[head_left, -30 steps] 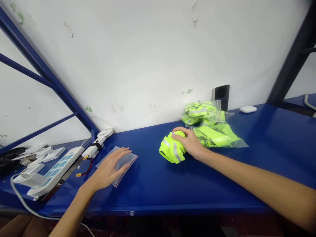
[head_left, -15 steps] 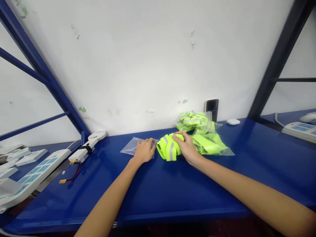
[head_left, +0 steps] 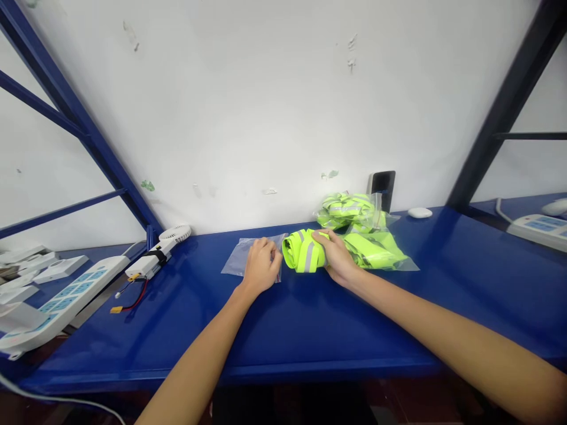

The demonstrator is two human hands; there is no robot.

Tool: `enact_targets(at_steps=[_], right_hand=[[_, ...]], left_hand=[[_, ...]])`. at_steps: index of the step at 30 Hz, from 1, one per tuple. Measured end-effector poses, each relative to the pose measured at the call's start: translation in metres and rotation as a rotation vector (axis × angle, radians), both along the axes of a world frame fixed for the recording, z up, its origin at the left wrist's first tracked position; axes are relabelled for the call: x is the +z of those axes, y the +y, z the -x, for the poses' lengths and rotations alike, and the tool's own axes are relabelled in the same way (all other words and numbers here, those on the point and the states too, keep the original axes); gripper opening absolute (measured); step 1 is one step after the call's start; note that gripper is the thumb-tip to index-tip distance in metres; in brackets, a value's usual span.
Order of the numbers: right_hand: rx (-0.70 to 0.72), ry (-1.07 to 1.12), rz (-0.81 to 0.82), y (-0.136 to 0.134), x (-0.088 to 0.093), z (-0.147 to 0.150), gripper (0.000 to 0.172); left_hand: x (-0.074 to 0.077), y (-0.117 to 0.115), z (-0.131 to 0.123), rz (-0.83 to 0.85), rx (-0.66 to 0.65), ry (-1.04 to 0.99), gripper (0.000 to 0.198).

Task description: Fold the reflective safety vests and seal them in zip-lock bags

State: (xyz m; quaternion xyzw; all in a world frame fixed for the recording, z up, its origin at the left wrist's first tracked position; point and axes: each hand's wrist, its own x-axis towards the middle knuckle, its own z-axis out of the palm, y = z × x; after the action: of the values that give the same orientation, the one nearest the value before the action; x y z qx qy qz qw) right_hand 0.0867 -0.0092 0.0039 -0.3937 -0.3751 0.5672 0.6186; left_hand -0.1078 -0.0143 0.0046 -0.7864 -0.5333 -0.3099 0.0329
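Note:
My right hand [head_left: 339, 257] is wrapped round a rolled neon-yellow reflective vest [head_left: 305, 251] with grey stripes, its open end facing left. Beside it, my left hand [head_left: 262, 264] has its fingers curled at the right edge of a clear plastic bag [head_left: 237, 258] that lies flat on the table; the fingertips are partly hidden. Just right of the rolled vest lies a bagged yellow vest [head_left: 381, 251], partly behind my right hand. More bagged vests [head_left: 348, 209] are heaped behind it, near the wall.
A blue table [head_left: 274, 330] runs along the white wall. At the left are a small white fan [head_left: 175, 233], a white device with red and black leads [head_left: 148, 264] and a power strip [head_left: 73, 295]. A dark-faced device [head_left: 383, 188] and a white oval case [head_left: 419, 212] stand at the back right.
My left hand has risen slightly, fingers more curled, and the bag's right edge has lifted. The rolled vest is tilted up a little in my right hand. The camera view has shifted slightly.

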Motion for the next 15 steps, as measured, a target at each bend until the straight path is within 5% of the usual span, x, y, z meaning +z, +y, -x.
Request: enact_targets(at_steps=[4,9,12,15], right_hand=[[0.067,0.093,0.041,-0.004,0.001,0.006,0.031],[0.003,0.126,0.047,-0.003,0.005,0.003,0.031],[-0.016,0.075,-0.006,-0.001,0.004,0.001,0.037],[0.002,-0.062,-0.134,-0.002,-0.002,0.002,0.040]], left_hand=[[-0.002,-0.004,-0.005,0.045,-0.156,-0.039,0.008],[0.001,-0.011,-0.002,0.055,-0.402,-0.183,0.075],[0.005,-0.013,-0.006,0.071,-0.440,-0.180,0.098],[0.006,-0.014,-0.012,0.077,-0.446,-0.199,0.080]])
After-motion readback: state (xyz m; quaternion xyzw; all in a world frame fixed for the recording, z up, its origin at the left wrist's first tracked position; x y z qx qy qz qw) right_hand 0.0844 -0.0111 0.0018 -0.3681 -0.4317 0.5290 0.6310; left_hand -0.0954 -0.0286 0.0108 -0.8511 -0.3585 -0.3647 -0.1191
